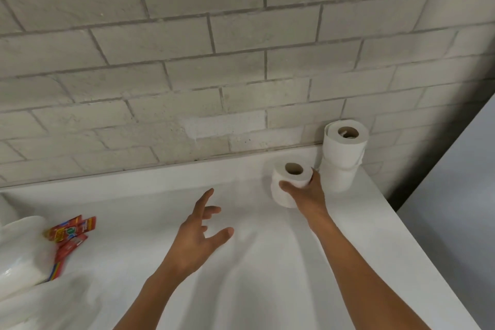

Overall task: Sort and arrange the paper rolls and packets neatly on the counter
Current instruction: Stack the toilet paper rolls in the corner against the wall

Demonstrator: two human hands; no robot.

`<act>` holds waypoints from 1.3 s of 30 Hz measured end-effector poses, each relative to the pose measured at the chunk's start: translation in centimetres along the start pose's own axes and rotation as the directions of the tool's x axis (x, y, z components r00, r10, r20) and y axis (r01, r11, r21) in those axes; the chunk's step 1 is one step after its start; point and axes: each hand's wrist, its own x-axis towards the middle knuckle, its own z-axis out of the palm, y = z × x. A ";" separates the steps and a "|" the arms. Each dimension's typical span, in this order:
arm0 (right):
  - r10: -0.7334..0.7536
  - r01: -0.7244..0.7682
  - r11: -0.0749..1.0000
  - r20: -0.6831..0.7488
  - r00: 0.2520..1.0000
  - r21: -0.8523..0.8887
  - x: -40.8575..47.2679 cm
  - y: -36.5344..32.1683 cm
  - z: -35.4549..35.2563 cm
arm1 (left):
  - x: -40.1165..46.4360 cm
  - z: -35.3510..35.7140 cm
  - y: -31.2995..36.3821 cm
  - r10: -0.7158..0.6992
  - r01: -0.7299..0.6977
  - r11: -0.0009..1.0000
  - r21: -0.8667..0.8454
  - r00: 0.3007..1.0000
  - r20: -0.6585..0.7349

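A white paper roll (288,182) stands upright on the white counter (150,195), and my right hand (305,191) grips its near side with thumb and fingers curled round it. Just right of it, a stack of two white rolls (341,158) stands in the back right corner by the wall. My left hand (199,233) hovers above the middle of the counter, fingers spread and holding nothing. Several red packets (71,233) lie at the left, beside a wrapped white paper pack (21,252).
A grey brick-tile wall (214,61) runs along the back of the counter. The counter's right edge (417,236) drops off beside a pale panel. White wrapping or cloth lies at the bottom left corner (45,303).
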 end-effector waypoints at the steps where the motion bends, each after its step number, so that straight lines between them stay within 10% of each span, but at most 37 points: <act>1: -0.023 0.023 1.000 -0.034 0.999 -0.007 0.9 0.2 -0.1 | 0.2 0.0 -0.3 -0.006 0.007 1.000 0.014 1.000 -0.006; 17: -0.205 0.164 0.973 -0.294 0.934 -0.160 6.3 3.8 0.5 | 2.3 0.5 -2.8 -0.061 0.066 0.990 0.123 0.997 -0.039; 30: 0.066 -0.107 0.981 -0.241 0.968 -0.159 2.2 5.5 -0.2 | 1.9 -1.5 -2.7 -0.014 0.025 0.987 0.158 0.997 -0.075; 39: -0.039 0.027 0.965 -0.043 0.998 -0.261 -5.8 5.3 3.4 | 0.7 -6.6 -2.8 0.039 0.030 0.947 0.319 0.978 -0.207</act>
